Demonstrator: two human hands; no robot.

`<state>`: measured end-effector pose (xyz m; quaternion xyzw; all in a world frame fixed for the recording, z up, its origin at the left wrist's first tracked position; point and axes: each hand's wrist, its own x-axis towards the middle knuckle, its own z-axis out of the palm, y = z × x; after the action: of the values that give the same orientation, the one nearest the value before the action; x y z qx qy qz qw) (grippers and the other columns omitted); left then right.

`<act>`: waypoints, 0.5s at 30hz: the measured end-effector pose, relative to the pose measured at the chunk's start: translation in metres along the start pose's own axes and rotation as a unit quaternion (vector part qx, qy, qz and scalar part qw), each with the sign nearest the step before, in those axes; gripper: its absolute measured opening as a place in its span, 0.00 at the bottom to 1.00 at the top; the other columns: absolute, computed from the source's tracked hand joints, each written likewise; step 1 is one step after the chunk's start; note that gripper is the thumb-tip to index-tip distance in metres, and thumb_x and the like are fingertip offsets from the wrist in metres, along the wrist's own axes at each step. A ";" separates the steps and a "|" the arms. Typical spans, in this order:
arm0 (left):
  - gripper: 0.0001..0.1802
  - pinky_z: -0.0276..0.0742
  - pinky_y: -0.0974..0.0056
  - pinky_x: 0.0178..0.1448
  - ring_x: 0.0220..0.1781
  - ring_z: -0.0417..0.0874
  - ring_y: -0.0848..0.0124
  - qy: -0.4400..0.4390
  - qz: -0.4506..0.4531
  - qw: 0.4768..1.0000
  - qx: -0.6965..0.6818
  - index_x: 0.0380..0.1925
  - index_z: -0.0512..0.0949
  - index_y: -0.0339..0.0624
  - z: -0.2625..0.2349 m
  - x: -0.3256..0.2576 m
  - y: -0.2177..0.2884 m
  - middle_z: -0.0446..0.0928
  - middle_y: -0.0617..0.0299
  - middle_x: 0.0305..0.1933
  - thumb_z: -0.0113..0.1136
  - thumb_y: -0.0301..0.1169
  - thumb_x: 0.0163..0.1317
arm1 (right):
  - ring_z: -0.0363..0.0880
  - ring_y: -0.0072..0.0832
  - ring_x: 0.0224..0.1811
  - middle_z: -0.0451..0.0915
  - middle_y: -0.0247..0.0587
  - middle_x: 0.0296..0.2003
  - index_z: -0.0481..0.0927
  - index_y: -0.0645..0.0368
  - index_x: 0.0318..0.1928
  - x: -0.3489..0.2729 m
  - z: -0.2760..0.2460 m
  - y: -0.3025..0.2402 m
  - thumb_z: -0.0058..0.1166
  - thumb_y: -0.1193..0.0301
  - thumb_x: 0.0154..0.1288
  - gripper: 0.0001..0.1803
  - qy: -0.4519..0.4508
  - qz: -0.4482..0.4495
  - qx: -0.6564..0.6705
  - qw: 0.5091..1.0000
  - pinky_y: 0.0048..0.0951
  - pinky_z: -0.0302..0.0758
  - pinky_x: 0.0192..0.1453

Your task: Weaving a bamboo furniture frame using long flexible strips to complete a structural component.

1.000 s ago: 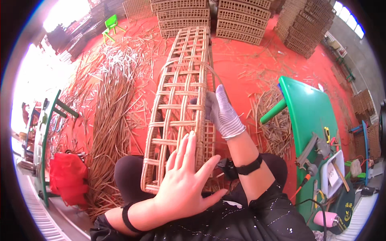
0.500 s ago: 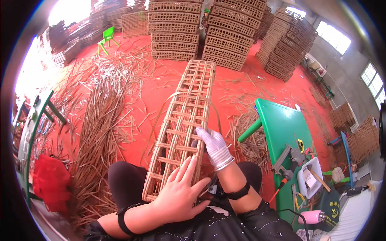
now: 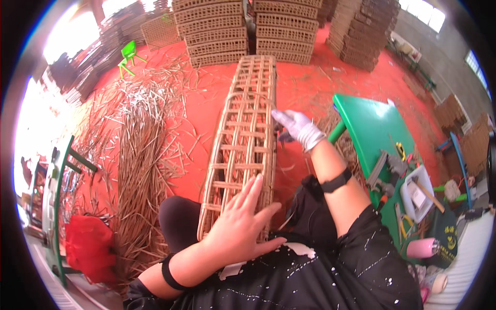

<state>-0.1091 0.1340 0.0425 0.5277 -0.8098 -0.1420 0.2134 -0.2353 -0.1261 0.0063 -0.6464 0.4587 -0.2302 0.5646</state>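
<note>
A long narrow woven wicker frame (image 3: pixel 243 137), brown with an open grid, stretches away from my lap between my knees. My bare left hand (image 3: pixel 235 219) lies across its near end, fingers stretched out and thumb apart, pressing on top without wrapping round it. My right hand (image 3: pixel 297 128), in a pale glove with dark fingertips, is at the frame's right edge about midway along. Its index finger reaches to the rim, and the other fingers sit lower, partly hidden. No strip shows clearly between those fingers. A thin band crosses the frame's far part.
Cut strips (image 3: pixel 142 150) lie heaped on the red floor to the left, near a red bag (image 3: pixel 89 248). On the right stands a green table (image 3: pixel 374 129) with tools, a white tray (image 3: pixel 419 199) and a pink bottle (image 3: pixel 422 248). Woven stacks (image 3: pixel 214 31) rise behind.
My right hand has moved forward along the frame's right side and out to its edge. My left hand stays on the near end. The view has shifted somewhat.
</note>
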 end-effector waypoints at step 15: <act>0.30 0.63 0.56 0.64 0.64 0.67 0.56 0.208 0.017 0.976 0.063 0.54 0.70 0.37 -0.049 0.043 -0.040 0.67 0.47 0.60 0.65 0.29 0.49 | 0.69 0.12 0.20 0.74 0.28 0.19 0.82 0.61 0.32 -0.111 -0.040 -0.064 0.60 0.58 0.58 0.16 0.019 -0.314 -0.062 0.947 0.18 0.66 0.24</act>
<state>-0.0681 0.0783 0.0750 0.5443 -0.7638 0.0255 0.3460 -0.2989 -0.0559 0.1016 -0.7869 0.2563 -0.3792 0.4140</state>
